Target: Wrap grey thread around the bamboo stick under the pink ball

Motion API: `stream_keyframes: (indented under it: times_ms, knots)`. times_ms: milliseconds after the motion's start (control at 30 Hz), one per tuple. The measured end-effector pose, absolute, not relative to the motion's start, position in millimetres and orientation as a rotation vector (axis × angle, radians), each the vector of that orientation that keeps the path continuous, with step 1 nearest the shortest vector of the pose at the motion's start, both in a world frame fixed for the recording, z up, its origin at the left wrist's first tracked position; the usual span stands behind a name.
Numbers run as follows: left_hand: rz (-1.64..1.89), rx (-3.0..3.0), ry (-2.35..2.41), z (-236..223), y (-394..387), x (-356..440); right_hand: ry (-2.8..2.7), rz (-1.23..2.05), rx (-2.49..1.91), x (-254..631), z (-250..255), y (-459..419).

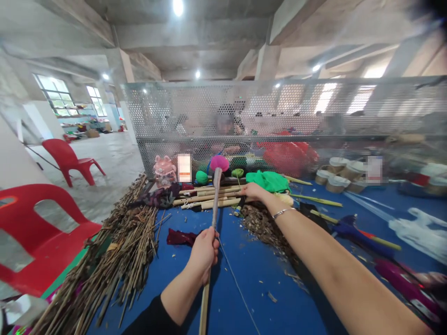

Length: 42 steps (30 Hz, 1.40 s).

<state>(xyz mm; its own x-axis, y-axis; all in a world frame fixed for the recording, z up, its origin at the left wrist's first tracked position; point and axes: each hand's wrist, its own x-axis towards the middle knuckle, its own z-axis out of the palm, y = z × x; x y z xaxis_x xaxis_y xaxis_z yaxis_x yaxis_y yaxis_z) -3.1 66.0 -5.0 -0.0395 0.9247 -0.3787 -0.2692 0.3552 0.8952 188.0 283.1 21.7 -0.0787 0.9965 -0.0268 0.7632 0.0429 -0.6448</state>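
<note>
Firm on the Stick, Light Over the Rods

My left grip (pixel 204 251) is curled firmly around a long stick (pixel 215 204), which slants up and away from me over the blue tabletop (pixel 167 288). Its upper length looks grey and wrapped, and its far end sits in front of a bright pink ball (pixel 224 161); whether the two touch, I can't judge from here. A pale thread (pixel 238 284) trails from near my fist towards me, so I'd do well to leave it some slack and not let it catch under my forearm.

My right grip (pixel 253 190) is stretched out to the ends of the pale rods (pixel 195 200), just beside the green cloth (pixel 267 180). I can't make out whether those fingers are pinching anything or merely resting there. Light fingertips seem best here: the rods lie close together and could roll if nudged.

My right arm passes over the heap of brown plant scraps (pixel 265 228), so a slightly raised elbow would avoid scattering it. On the left I'd hold a level wrist and an even squeeze, enough to stop the stick twisting without crushing its wrapping.
</note>
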Motion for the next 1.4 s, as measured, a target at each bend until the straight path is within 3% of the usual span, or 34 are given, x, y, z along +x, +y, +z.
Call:
stream_keyframes:
  times_ms: [300, 533, 633, 800, 1033, 1300, 1400]
  knots:
    - [1.076, 0.683, 1.259, -3, 66, -3, -1.526, 1.163, -1.513, 173, 81, 326]
    - [1.069, 0.679, 1.278, -3, 67, -2, -1.238, 1.164, -0.976, 170, 140, 348]
    - [1.073, 0.658, 1.287, -2, 68, -3, -1.288, 0.989, -0.951, 166, 150, 353]
    - [1.093, 0.628, 1.271, -1, 68, -4, -1.748, 0.629, -1.545, 165, 117, 346]
    - [1.099, 0.683, 1.256, -2, 69, -5, -2.143, 0.334, -1.88, 163, 58, 315]
    - [1.115, 0.709, 1.255, -5, 70, -8, -2.4, 0.245, -2.021, 138, 23, 277]
    - [1.126, 0.71, 1.265, -4, 70, -10, -2.462, 0.398, -2.014, 139, 36, 276]
